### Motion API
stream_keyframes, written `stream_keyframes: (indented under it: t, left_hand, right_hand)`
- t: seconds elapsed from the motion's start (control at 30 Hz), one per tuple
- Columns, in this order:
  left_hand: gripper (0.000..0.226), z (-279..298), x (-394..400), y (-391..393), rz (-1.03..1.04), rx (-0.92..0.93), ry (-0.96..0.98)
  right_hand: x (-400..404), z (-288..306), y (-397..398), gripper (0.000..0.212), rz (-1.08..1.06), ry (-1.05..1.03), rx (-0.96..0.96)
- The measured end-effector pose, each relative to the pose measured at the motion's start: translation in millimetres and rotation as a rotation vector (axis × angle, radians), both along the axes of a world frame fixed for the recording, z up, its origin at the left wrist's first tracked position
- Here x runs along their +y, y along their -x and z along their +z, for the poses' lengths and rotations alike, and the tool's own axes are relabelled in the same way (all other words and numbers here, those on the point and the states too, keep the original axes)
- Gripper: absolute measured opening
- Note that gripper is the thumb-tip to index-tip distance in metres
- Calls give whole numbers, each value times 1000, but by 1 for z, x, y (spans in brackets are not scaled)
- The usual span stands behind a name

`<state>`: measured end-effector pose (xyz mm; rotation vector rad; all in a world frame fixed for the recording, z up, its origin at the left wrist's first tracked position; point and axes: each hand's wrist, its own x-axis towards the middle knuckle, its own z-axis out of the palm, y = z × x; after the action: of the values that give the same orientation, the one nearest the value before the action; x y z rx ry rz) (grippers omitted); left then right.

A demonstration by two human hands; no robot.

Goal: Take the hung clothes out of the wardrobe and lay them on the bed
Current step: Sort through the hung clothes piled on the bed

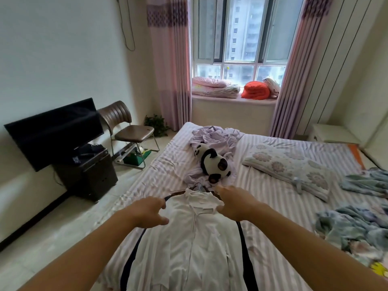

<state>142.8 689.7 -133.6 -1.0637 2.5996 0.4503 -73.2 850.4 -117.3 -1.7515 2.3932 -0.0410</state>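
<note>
A white zip-up jacket point(195, 238) with dark stripes down its sleeves lies flat on the striped bed point(273, 190), collar pointing away from me. It is still on its hanger, whose hook point(199, 184) shows just past the collar. My left hand point(148, 211) grips the jacket's left shoulder, fingers curled over its edge. My right hand point(236, 203) holds the right shoulder beside the collar, with one finger stretched toward the hanger. The wardrobe is out of view.
A panda plush point(212, 162) on a crumpled lilac cloth point(216, 135) lies just beyond the hanger. A floral pillow point(289, 166) and blue-green clothes point(357, 225) occupy the bed's right side. A TV point(56, 131), dark cabinet point(92, 173) and chair point(126, 127) stand left.
</note>
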Motion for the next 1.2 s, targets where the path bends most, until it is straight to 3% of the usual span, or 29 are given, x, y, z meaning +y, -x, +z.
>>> stream_keyframes:
  t: [0.17, 0.5, 0.67, 0.93, 1.2]
  left_hand:
    - [54, -38, -40, 34, 0, -3, -19]
    - [55, -112, -152, 91, -40, -31, -81]
    - [49, -157, -204, 121, -43, -5, -63]
    - [43, -232, -239, 165, -89, -33, -50]
    - [48, -303, -282, 219, -66, -48, -126]
  right_hand:
    - [-29, -39, 39, 33, -53, -22, -53]
    - [-113, -112, 75, 52, -192, -72, -134]
    - [-157, -154, 96, 44, -256, -95, -156]
    - [-210, -214, 147, 33, -328, -209, -153]
    - [-252, -297, 197, 40, -371, -255, -224]
